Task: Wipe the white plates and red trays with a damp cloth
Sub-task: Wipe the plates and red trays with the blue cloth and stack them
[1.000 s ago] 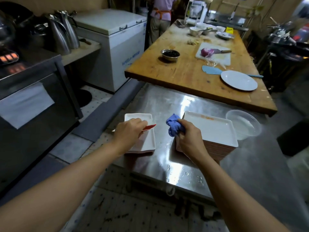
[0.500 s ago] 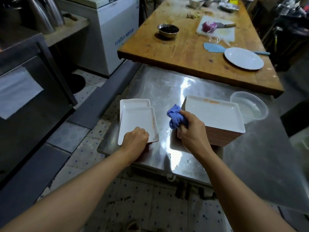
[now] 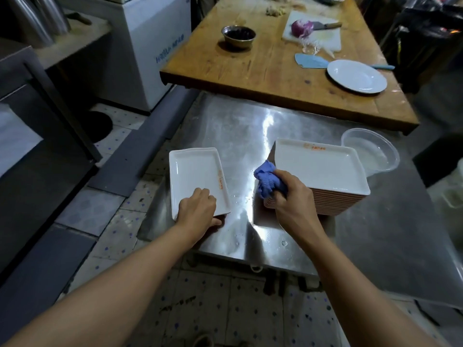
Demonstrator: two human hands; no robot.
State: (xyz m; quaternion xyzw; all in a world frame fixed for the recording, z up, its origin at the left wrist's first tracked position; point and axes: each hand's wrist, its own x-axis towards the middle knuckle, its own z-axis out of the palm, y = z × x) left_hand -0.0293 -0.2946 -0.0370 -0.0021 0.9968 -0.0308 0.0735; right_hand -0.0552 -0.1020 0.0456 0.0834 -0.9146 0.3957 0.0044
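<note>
A small pile of white rectangular plates (image 3: 195, 176) lies at the left of the steel table (image 3: 238, 136). My left hand (image 3: 198, 210) grips the near edge of the top plate, fingers curled on its face and thumb under the rim. To the right stands a tall stack of plates, white on top with red sides (image 3: 323, 169). My right hand (image 3: 292, 194) holds a bunched blue cloth (image 3: 266, 180) against that stack's near left corner.
A clear plastic bowl of water (image 3: 370, 151) sits right of the tall stack. Behind, a wooden table (image 3: 263, 68) carries a round white plate (image 3: 357, 76), a metal bowl (image 3: 238, 36), and a cutting board with an onion (image 3: 302, 28). A white freezer (image 3: 155, 46) stands at left.
The top white plate in my left hand has come down flat onto the left pile and been squared over it. My right hand with the cloth has stayed at the tall stack's corner.
</note>
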